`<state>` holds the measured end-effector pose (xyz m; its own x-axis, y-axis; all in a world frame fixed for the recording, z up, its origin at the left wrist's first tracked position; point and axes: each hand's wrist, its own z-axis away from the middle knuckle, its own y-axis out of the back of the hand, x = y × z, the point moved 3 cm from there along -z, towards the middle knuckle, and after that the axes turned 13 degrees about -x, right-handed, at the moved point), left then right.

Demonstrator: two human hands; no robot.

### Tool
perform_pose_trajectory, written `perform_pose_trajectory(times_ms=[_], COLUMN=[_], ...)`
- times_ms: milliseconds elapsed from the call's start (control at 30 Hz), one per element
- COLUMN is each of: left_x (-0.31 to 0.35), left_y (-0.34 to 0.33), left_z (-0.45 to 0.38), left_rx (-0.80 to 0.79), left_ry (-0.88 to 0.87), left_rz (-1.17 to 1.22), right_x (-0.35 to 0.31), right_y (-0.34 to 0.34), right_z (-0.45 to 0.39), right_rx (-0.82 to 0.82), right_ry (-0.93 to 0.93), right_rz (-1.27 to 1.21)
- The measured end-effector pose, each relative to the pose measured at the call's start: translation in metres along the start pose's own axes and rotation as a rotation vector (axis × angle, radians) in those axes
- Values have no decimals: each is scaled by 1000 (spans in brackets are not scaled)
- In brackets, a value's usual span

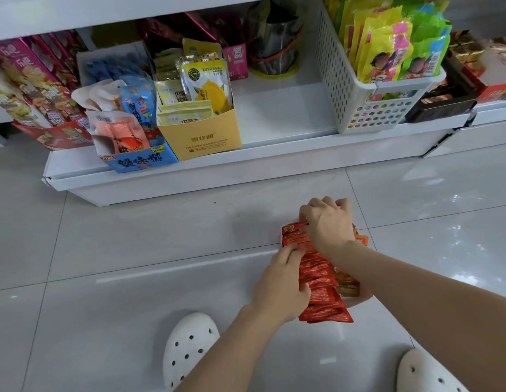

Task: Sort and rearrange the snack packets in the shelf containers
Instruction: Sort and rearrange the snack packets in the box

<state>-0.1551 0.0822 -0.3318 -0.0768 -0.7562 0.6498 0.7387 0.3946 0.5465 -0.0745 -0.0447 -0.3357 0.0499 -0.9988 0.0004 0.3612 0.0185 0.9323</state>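
Sitting on the white shelf (274, 114) at the far left are pink and red snack boxes (33, 89), too crowded to count. Next to them a blue box (141, 161) is holding blue and orange packets. Beside that, one yellow box (202, 137) is holding pale yellow packets with a mango picture. Farther right, one white basket (356, 108) with holes is holding yellow and green packets standing up. A dark box (441, 104) is sitting just past it.

Down on the shiny gray floor (132, 250), two hands are working on a row of red packets (319, 281). The packets are small, shiny and red, packed close, one behind the other in a line. There are too many to count well. The left hand (283, 281) is curling its fingers on the near side of the row, gripping it. The right hand (328, 224) is reaching over the far end, fingers bent, pinching the packets there.

Two white shoes with holes are showing at the bottom, one left shoe (189, 349) and one right shoe (427, 374).
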Motion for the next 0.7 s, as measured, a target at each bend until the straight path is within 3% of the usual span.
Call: perform_pose_trajectory(times_ms=[100, 233, 333, 467, 567, 700], left_x=[1, -2, -2, 6, 10, 23], left_y=[-1, 1, 3, 6, 8, 23], left_z=[-1, -4, -6, -4, 3, 29], left_rx=[0, -39, -92, -128, -180, -191], left_ry=[-30, -24, 21, 52, 75, 130], left_rz=[0, -41, -68, -137, -129, 78], right_x=[1, -2, 9, 44, 77, 95], right_y=[-4, 9, 42, 95, 113, 141], right_z=[-1, 3, 4, 19, 34, 76], right_rx=[-16, 137, 159, 324, 257, 80], right_ry=[0, 182, 217, 96, -65, -76], right_rz=[6, -103, -391, -763, -871, -1059])
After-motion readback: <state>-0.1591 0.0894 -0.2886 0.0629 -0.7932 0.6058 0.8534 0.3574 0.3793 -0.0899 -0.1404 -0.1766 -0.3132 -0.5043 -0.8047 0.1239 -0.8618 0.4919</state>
